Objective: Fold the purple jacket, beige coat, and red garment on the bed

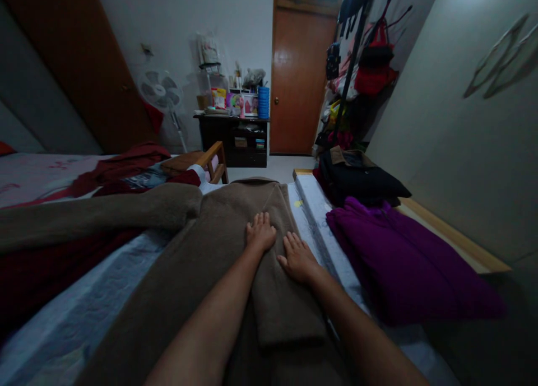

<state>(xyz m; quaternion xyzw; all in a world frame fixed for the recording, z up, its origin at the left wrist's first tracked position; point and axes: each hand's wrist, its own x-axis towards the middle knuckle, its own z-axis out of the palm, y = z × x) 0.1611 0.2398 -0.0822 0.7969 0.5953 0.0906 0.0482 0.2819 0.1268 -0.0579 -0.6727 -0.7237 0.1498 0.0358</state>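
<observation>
A brown coat (210, 263) lies spread on the bed, its collar toward the far end. One sleeve (290, 319) is folded in over the body of the coat, its cuff toward me. The other sleeve (105, 212) stretches out to the left. My left hand (261, 232) rests flat on the coat near the top of the folded sleeve, fingers extended. Just right of it, my right hand (298, 257) presses on the folded sleeve along the coat's right edge, its fingers spread. Neither hand grips any cloth.
On the right lie a folded purple garment (403, 263) and a folded black garment (361, 176). Dark red clothing (63, 263) lies under the left sleeve. Beyond the bed stand a wooden chair-like frame (214, 159), a fan (162, 92), a dark cabinet (233, 142) and a door (300, 83).
</observation>
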